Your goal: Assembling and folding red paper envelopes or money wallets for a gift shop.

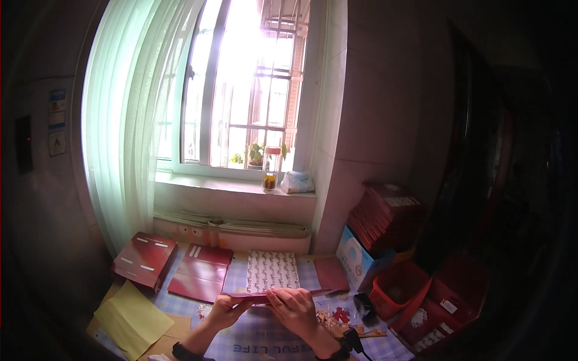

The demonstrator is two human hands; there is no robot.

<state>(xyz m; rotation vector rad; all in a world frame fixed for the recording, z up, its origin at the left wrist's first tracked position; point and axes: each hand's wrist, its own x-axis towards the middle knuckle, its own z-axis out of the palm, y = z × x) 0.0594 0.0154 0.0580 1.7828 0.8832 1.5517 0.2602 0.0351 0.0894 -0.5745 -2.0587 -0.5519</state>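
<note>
My left hand (pixel 224 313) and my right hand (pixel 294 308) are both closed on a thin dark red folded card (pixel 256 296), one at each side. They hold it up nearly edge-on above the table, so its faces hardly show. Just beyond it lies a white sheet with a repeated dark pattern (pixel 273 269). A flat red panel (pixel 331 274) is to the right of that sheet, and a larger red folder (pixel 201 274) with pale strips lies to its left. Beside my right hand are small red cut-out pieces (pixel 341 316) among pale scraps.
A stack of red folders (pixel 144 259) and a yellow sheet (pixel 133 320) are at left. At right stand a red bin (pixel 394 292), a blue box (pixel 356 256), piled red folders (pixel 385 216) and open red boxes (pixel 460 289). A bottle (pixel 270 174) stands on the windowsill.
</note>
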